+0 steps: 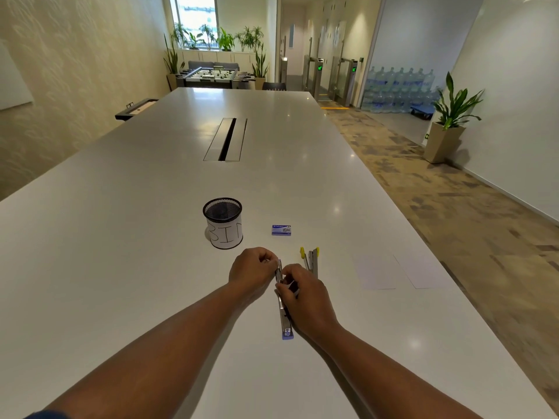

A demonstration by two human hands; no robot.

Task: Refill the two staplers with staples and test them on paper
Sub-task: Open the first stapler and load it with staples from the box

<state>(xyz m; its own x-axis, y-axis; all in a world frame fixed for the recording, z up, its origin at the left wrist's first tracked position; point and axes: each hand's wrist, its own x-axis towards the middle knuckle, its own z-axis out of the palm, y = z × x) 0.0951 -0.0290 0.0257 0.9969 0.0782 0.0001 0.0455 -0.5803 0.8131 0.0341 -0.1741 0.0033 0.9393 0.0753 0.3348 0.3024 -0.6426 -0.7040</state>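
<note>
The long white table [151, 237] ran toward a window lined with plants. We had both hands on the purple stapler [284, 313], which lay opened out flat near the front edge: our left hand [251, 272] pinched its far end and our right hand [305, 297] closed around the middle. Just beside it lay the yellow stapler [311, 261] — also open. Farther back stood the staple box [281, 230] and a mesh bin [223, 222]; two paper sheets [399, 270] lay to the right.

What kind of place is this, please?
Probably an office common area. A long white meeting table has a cable slot, entry gates stand in the corridor, and water bottles are stacked beside them. A foosball table stands at the far end.
</note>
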